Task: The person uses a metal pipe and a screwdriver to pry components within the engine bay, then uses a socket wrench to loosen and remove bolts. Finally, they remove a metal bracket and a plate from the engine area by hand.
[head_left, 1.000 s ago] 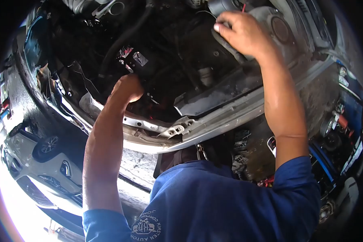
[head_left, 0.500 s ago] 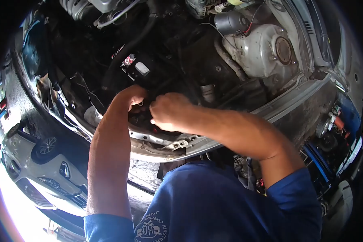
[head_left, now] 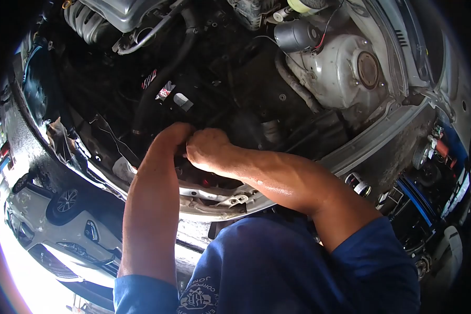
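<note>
Both of my hands reach over the front rail (head_left: 204, 193) into the dark engine bay, close together. My left hand (head_left: 176, 137) points down into the shadow, its fingertips hidden. Beside it on the right, my right hand (head_left: 208, 148) has its fingers curled inward; what it holds, if anything, is hidden. A small red part (head_left: 205, 183) shows just below my right hand. Left of my hands runs a black hose (head_left: 180, 55), and to their right is a cylindrical fitting (head_left: 270, 131).
A grey strut tower (head_left: 340, 68) and a dark grey cylinder (head_left: 296, 37) are at the upper right. The fender edge (head_left: 371, 141) slopes along the right. Engine parts (head_left: 120, 13) sit at the top left. A parked car (head_left: 63, 209) stands at the lower left.
The view has shifted a little, so the engine bay sits lower. My right hand has moved left, closer to my left hand, and its forearm now slants down more.
</note>
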Demonstrator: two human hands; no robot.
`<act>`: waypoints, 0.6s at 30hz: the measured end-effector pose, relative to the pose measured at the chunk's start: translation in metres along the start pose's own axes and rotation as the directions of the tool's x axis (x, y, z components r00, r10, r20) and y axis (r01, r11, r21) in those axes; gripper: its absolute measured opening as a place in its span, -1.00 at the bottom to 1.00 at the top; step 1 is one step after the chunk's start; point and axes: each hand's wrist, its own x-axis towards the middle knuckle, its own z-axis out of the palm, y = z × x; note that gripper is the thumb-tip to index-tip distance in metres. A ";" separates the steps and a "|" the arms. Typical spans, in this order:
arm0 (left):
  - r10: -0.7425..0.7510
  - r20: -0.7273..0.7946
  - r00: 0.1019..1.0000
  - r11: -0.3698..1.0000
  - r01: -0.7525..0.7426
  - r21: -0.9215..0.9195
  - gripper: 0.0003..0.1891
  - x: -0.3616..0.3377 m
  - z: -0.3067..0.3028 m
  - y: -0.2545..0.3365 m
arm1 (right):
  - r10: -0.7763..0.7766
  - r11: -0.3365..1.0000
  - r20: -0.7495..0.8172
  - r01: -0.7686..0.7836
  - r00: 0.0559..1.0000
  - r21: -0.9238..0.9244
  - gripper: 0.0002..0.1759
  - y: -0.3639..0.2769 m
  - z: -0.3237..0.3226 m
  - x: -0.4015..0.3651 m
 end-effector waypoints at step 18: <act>0.144 -0.123 0.982 0.954 -0.105 0.281 -0.67 0.159 -0.023 -0.048 | -0.054 0.996 -0.200 0.066 0.978 0.053 -0.75 0.012 0.017 0.009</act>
